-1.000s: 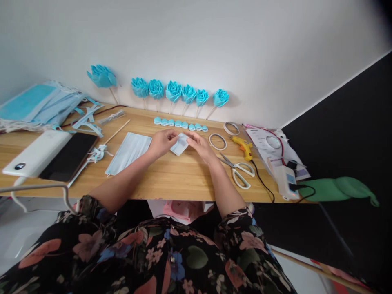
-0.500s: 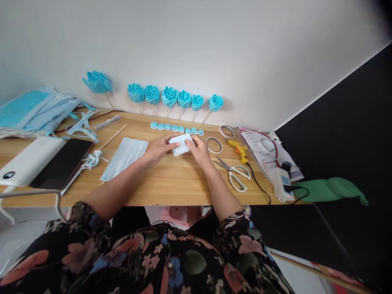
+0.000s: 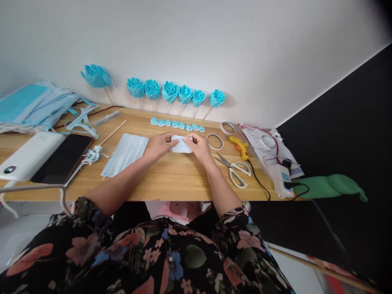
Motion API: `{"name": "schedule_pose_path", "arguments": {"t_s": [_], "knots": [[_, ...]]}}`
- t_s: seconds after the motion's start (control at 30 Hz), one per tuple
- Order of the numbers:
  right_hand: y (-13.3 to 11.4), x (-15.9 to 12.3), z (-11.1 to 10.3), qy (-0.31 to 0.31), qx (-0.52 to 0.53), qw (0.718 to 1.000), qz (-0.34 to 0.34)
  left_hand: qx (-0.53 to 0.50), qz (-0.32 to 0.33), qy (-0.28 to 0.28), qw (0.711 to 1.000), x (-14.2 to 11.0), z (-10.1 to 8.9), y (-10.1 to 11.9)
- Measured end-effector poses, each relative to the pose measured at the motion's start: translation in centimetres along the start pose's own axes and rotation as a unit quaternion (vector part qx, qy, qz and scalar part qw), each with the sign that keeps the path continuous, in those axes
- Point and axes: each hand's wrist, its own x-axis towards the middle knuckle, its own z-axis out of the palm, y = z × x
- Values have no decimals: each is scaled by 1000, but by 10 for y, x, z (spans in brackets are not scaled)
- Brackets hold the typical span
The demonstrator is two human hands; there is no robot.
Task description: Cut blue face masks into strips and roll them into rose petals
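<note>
My left hand [image 3: 159, 145] and my right hand [image 3: 199, 146] both pinch a small folded piece of pale blue mask fabric [image 3: 181, 145], held flat just above the wooden table [image 3: 171, 179]. The left grips its left end, the right its right end. A flat pale blue face mask [image 3: 125, 154] lies to the left of my left hand. Beyond the hands sits a row of several small rolled blue petals [image 3: 177, 123].
Several blue fabric roses on sticks [image 3: 171, 92] lean on the wall. Scissors [image 3: 234, 169], a yellow glue gun [image 3: 240, 147] and tape rings [image 3: 215, 141] lie right. A phone [image 3: 63, 157], power bank [image 3: 29, 155], mask stack [image 3: 29, 106], strap scraps and wooden stick [image 3: 112, 133] are left.
The fabric piece, earlier held open and angled between the hands, has been folded narrower and now lies level between both pinches. The hands have drawn closer together.
</note>
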Motion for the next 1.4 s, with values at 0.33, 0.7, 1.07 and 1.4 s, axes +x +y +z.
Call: {"name": "schedule_pose_path", "arguments": {"t_s": [0.33, 0.7, 1.07, 1.4], "knots": [[-3, -2, -3, 38, -8, 999, -34, -97, -28, -41, 994, -1, 2, 4], [-1, -1, -1, 33, -1, 999, -43, -79, -30, -11, 996, 0, 0, -2], [-3, -2, -3, 85, -48, 992, -75, -96, -12, -39, 995, 1, 3, -3], [-3, 6, -22, 135, 57, 988, -52, -90, -6, 32, 995, 1, 0, -2]]}}
